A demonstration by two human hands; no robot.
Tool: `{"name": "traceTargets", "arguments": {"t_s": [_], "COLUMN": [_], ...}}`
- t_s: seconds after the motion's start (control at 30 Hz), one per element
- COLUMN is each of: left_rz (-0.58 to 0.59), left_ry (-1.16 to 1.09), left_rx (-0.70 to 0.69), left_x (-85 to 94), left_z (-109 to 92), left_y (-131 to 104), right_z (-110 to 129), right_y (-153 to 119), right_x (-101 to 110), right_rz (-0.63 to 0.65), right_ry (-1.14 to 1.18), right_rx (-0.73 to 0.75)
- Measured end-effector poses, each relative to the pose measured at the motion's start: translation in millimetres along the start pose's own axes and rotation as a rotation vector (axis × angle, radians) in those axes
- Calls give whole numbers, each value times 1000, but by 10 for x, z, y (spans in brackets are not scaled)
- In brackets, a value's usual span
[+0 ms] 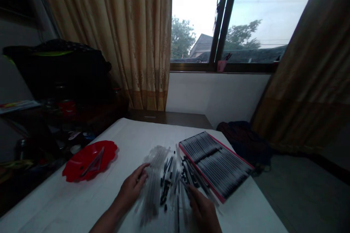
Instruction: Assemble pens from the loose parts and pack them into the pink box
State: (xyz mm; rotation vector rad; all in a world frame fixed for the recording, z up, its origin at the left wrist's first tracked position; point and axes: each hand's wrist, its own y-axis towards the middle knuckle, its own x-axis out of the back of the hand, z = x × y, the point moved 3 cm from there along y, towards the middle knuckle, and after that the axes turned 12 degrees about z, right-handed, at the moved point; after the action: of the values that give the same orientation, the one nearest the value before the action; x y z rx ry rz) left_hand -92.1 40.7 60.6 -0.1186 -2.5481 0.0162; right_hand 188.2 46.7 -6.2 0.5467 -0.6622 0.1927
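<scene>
A pile of clear pen barrels [154, 189] lies lengthwise on the white table, smeared by motion. My left hand [133, 184] is at its left edge, with index finger and thumb apart and nothing visible between them. Right of the barrels, small black pen caps [164, 193] and thin dark refills [179, 204] lie scattered. Over the near right side of these parts is my right hand [202, 207], its fingers closed and blurred. A thin dark piece shows at its fingertips; its kind cannot be made out.
A red-edged tray [216, 164] filled with rows of pens lies at right, on top of some loose parts. At left a red scalloped dish [90, 162] holds a few clear pieces. Behind stand a cluttered dark side table [90, 113], curtains and a window.
</scene>
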Motion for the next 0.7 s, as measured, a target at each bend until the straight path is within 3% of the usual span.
{"name": "traceTargets", "arguments": {"t_s": [0.13,0.27,0.5,0.7], "left_rz": [31,82,162,161], "left_ry": [-533,-665,-620,-596], "left_rx": [54,67,-8,-23], "left_x": [-528,-880,-966,-969], "left_z": [-113,-226,-455,-465], "left_y": [195,337,386,352], "right_z": [152,238,237,268], "right_y": [13,1,-9,5], "right_x": [65,142,155,134], "right_rz": [-17,-88,-67,-22], "right_ry": [-25,-9,-15,-9], "right_rx": [114,144,76,33]}}
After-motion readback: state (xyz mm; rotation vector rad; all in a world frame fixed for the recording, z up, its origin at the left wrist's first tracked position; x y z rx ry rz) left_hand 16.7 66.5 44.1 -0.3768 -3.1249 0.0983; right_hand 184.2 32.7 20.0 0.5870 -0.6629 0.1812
